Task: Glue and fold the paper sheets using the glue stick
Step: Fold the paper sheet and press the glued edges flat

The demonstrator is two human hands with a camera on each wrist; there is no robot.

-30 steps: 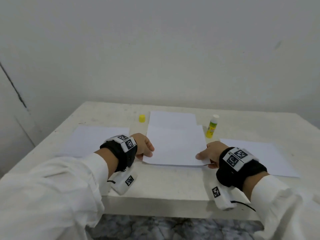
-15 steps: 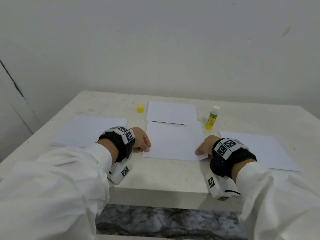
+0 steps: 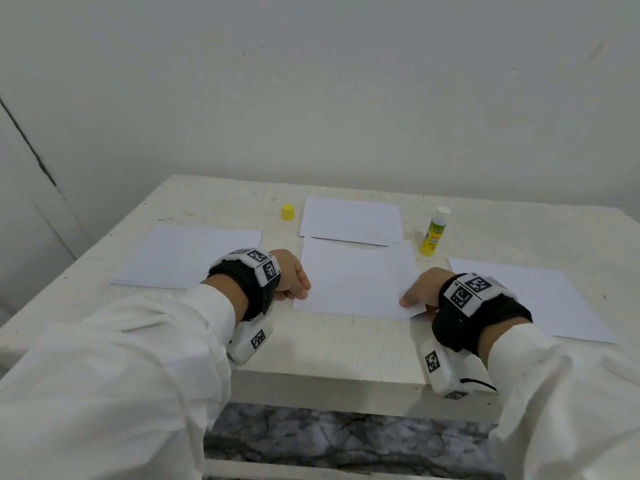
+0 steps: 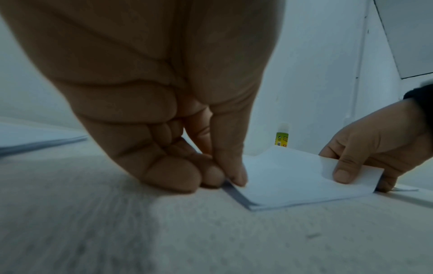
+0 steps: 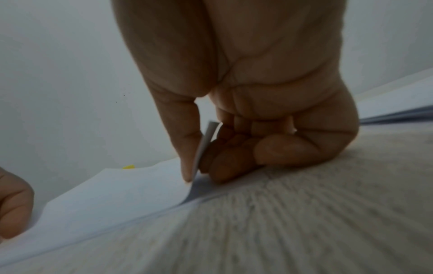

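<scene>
A: Position of the sheet [image 3: 356,278]?

B: It is laid flat at the middle of the surface [image 3: 339,344], near the front edge. A second sheet [image 3: 351,220] is seen just behind it, their edges overlapping slightly.

A: Hands?

B: The left hand [image 3: 289,274] is clamped on the sheet's near left corner; in the left wrist view the thumb [image 4: 230,163] is pressed on top and the curled fingers [image 4: 173,172] are set against the surface beside it. The right hand [image 3: 424,288] is clamped on the near right corner, which is lifted and pinched between thumb [image 5: 185,148] and fingers [image 5: 229,163].

A: Glue stick [image 3: 433,233]?

B: Stood upright, uncapped, just beyond the sheet's far right corner. The yellow cap [image 3: 287,212] is noted apart, left of the second sheet.

A: Other items?

B: A paper stack [image 3: 187,256] is recorded at left, a single page [image 3: 540,296] at right.
</scene>
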